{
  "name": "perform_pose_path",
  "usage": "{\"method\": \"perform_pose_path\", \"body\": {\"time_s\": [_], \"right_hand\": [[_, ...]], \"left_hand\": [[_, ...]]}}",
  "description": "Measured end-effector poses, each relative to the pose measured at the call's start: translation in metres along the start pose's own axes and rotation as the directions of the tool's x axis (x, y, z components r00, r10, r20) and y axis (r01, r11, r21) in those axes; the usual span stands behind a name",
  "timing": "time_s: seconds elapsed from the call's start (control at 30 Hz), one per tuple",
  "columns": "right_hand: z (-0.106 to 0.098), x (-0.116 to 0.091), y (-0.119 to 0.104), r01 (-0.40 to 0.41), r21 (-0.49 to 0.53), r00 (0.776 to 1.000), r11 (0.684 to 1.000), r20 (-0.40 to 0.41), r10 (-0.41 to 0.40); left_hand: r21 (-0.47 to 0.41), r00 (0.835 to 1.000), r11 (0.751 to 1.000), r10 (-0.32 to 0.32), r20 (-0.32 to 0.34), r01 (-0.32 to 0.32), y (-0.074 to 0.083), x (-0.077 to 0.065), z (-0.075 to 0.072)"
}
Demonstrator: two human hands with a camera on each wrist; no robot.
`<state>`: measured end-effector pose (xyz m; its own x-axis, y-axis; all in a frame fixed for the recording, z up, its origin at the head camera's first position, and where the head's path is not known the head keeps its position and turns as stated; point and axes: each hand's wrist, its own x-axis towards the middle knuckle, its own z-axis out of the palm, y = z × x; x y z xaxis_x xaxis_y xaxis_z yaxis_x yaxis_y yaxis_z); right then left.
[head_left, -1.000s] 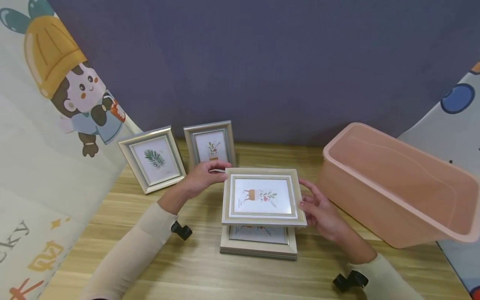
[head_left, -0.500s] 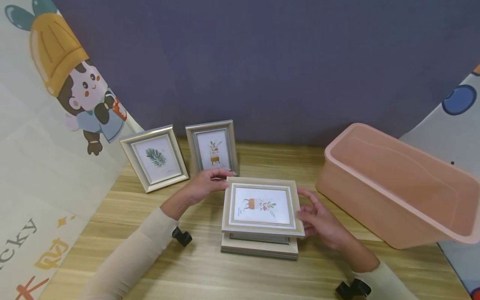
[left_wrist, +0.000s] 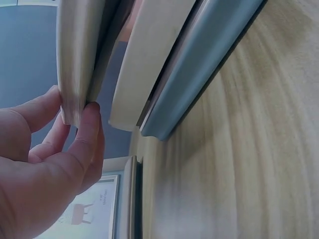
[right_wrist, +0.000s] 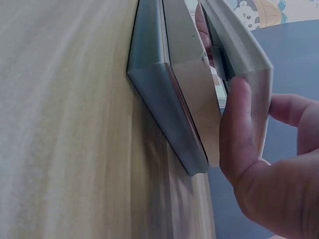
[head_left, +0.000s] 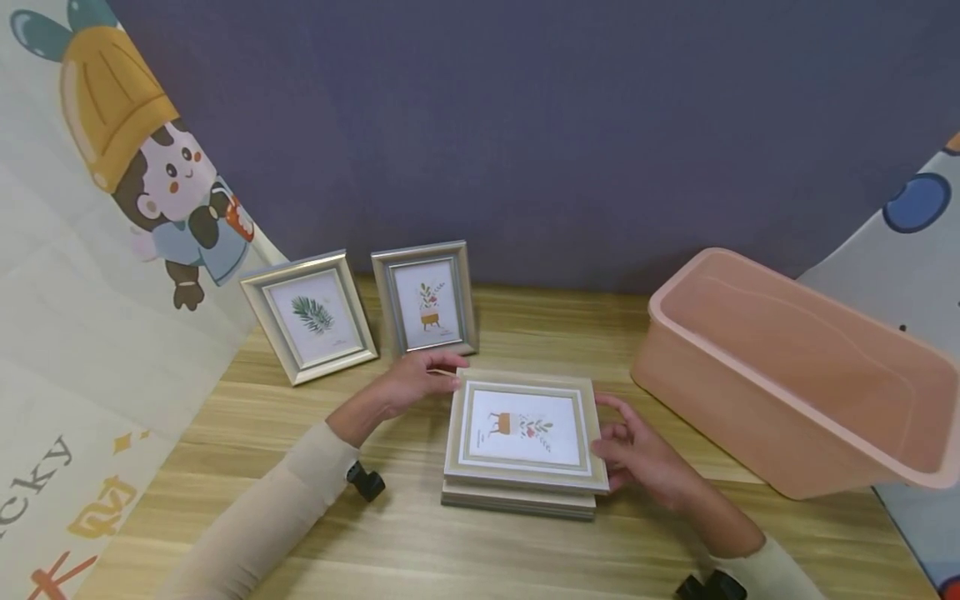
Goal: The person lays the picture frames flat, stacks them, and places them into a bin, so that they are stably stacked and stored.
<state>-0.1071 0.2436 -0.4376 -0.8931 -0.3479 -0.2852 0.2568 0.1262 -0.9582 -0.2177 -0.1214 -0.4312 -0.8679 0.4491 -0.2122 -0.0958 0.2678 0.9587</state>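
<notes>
A pale wood-toned picture frame [head_left: 525, 427] with a plant-pot print lies face up between both hands, turned sideways. At its far left corner my left hand [head_left: 416, 383] pinches the edge between thumb and fingers. The right edge is held by my right hand [head_left: 647, 457], thumb on top and fingers beneath. Underneath is a stack of picture frames [head_left: 517, 503], the upper one pale, the lower one grey-blue in the wrist views. A gap shows between the held frame [right_wrist: 249, 64] and the stack [right_wrist: 174, 109] in the right wrist view.
Behind the left hand stand a picture frame with a green leaf print [head_left: 311, 318] and another with a plant-pot print [head_left: 426, 302]. A pink plastic bin [head_left: 720, 392] sits at the right on the wooden table [head_left: 360, 542]. A dark wall [head_left: 525, 142] rises behind.
Both hands have lowered the held picture frame toward the near side, and it now covers most of the stack's top. The standing frame at the back has come into fuller view.
</notes>
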Motion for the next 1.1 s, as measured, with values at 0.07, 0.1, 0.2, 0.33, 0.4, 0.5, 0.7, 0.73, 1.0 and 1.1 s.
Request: {"method": "perform_pose_path", "body": {"time_s": [0.07, 0.1, 0.2, 0.33, 0.4, 0.5, 0.7, 0.73, 1.0, 1.1], "right_hand": [[-0.0006, 0.0012, 0.0031, -0.002, -0.011, 1.0, 1.0, 0.001, 0.002], [-0.0009, 0.0018, 0.0046, -0.003, -0.017, 1.0, 1.0, 0.002, 0.003], [-0.0005, 0.0004, 0.0064, -0.01, -0.02, 1.0, 1.0, 0.006, 0.01], [0.0009, -0.0017, 0.0073, -0.013, -0.025, 1.0, 1.0, 0.012, 0.013], [0.0017, -0.0027, 0.0073, -0.018, -0.025, 1.0, 1.0, 0.01, 0.018], [0.0034, -0.0035, 0.0067, -0.024, -0.038, 1.0, 0.999, 0.009, 0.025], [0.0066, -0.0033, 0.0046, -0.035, -0.074, 0.999, 0.997, 0.015, 0.036], [0.0068, -0.0031, 0.0047, -0.036, -0.076, 0.999, 0.996, 0.017, 0.037], [0.0071, -0.0018, 0.0052, -0.037, -0.065, 0.999, 0.997, 0.023, 0.039], [0.0071, -0.0012, 0.0052, -0.041, -0.06, 0.999, 0.997, 0.025, 0.043]], "left_hand": [[-0.002, 1.0, 1.0, 0.0, 0.009, 0.0, -0.0027, 0.0008, 0.0], [-0.008, 1.0, 1.0, -0.004, 0.012, 0.004, -0.0037, 0.0011, 0.0001], [-0.015, 1.0, 1.0, -0.015, 0.018, 0.015, -0.0038, 0.0007, 0.0009], [-0.007, 0.999, 1.0, -0.025, 0.022, 0.025, -0.0027, 0.0007, 0.0014], [-0.005, 0.999, 1.0, -0.03, 0.025, 0.03, -0.0026, 0.001, 0.0016], [-0.005, 0.999, 0.999, -0.032, 0.032, 0.032, -0.002, 0.0002, 0.0017], [-0.008, 0.999, 1.0, -0.029, 0.029, 0.029, 0.0004, -0.0043, 0.0026], [-0.008, 0.999, 1.0, -0.029, 0.028, 0.029, 0.0007, -0.005, 0.0027], [0.009, 0.999, 0.999, -0.041, 0.027, 0.041, -0.0039, -0.0047, 0.0019], [0.022, 0.999, 0.999, -0.041, 0.027, 0.04, -0.007, -0.0039, 0.0013]]}}
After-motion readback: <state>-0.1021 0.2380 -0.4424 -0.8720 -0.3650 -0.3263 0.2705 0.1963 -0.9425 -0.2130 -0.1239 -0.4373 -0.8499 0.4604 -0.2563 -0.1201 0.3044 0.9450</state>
